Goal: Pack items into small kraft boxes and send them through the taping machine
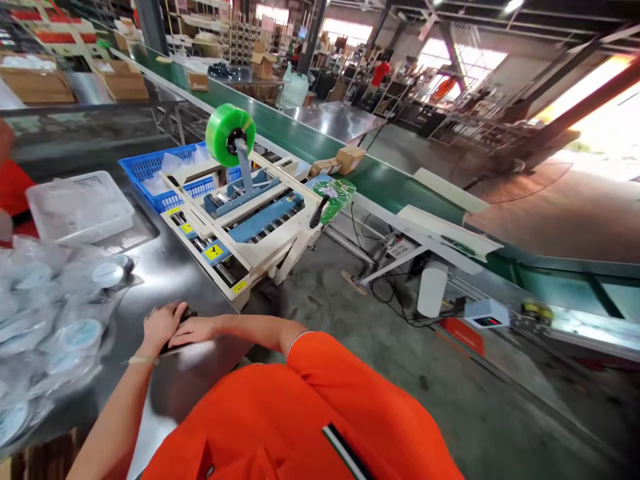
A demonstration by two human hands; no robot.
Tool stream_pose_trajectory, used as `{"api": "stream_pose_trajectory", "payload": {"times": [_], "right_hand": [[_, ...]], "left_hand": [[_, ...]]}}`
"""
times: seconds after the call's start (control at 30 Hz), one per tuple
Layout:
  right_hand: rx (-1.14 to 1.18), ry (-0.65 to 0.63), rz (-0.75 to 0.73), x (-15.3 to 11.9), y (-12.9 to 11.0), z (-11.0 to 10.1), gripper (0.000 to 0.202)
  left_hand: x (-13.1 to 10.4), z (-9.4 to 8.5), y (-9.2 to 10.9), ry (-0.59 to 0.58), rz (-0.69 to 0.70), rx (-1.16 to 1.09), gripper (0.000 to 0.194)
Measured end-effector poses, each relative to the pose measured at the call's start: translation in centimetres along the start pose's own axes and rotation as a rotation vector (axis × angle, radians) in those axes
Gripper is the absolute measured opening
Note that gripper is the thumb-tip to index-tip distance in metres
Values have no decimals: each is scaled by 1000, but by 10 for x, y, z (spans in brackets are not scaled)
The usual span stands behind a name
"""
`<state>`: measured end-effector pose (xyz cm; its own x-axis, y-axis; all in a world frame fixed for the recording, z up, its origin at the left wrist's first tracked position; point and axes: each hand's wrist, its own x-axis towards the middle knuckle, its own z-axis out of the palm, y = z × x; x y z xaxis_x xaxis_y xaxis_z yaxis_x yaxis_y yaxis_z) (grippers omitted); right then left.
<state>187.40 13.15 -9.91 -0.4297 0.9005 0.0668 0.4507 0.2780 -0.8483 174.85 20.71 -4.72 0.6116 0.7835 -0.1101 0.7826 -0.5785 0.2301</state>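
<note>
My left hand (pixel 163 325) and my right hand (pixel 194 329) rest together at the near edge of the shiny metal table (pixel 167 267). The fingers of both are curled around a small dark object (pixel 189 313). Most of it is covered by my hands, so I cannot make out its kind. To the left of my hands lies a heap of clear plastic bags (pixel 77 333) with round, pale-lidded items inside. Beyond them on the table is a white plastic basket (pixel 83 217) with clear plastic in it.
A carton-sealing machine (pixel 270 233) with a green tape roll (pixel 225 135) stands ahead. Beside it sits a blue crate (pixel 150 167). A green conveyor belt (pixel 385 173) carries small cardboard boxes (pixel 349 160). Another person's red sleeve (pixel 15 190) shows at the left edge.
</note>
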Motion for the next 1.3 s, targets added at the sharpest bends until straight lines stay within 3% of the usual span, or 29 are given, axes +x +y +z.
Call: {"api": "stream_pose_trajectory", "payload": {"times": [0.1,0.13,0.23,0.4,0.5,0.53,0.67,0.77,0.87,0.93,0.97,1.1,1.2,1.3], "right_hand": [[164,-60,58,2,-2,-14,15],[215,-50,68,0,-3,-17,17],[289,9,106,-5,-7,-20,22],[249,68,174,-5,-13,-25,34],[185,18,182,-4,-18,-32,30],[149,-11,188,-3,-18,-34,29],[-63,-75,190,7,-19,-45,24],[-389,91,114,12,-22,-50,17],[-648,189,135,8,-25,-42,68],[-740,125,212,-1,-25,-27,102],[-771,90,244,-7,-24,-19,109],[-858,-13,255,-33,-17,10,99],[-875,-2,274,-41,-12,15,90],[-768,81,296,-32,-8,15,81]], "left_hand": [[-21,3,-20,250,-91,90,63],[-29,4,-28,266,-157,109,60],[-47,8,-37,134,-213,101,41],[-57,6,-26,-65,58,-9,33],[-62,2,-24,-150,172,-151,24],[-63,2,-23,-123,158,-149,19],[-62,16,-15,72,-114,-152,14],[-61,35,-11,229,-308,-204,38],[-63,52,-16,302,-413,-298,55],[-64,58,-23,315,-404,-370,60],[-64,61,-27,318,-386,-404,61],[-56,65,-38,326,-321,-508,68],[-57,72,-41,339,-295,-616,69],[-76,86,-42,489,-388,-839,77]]}}
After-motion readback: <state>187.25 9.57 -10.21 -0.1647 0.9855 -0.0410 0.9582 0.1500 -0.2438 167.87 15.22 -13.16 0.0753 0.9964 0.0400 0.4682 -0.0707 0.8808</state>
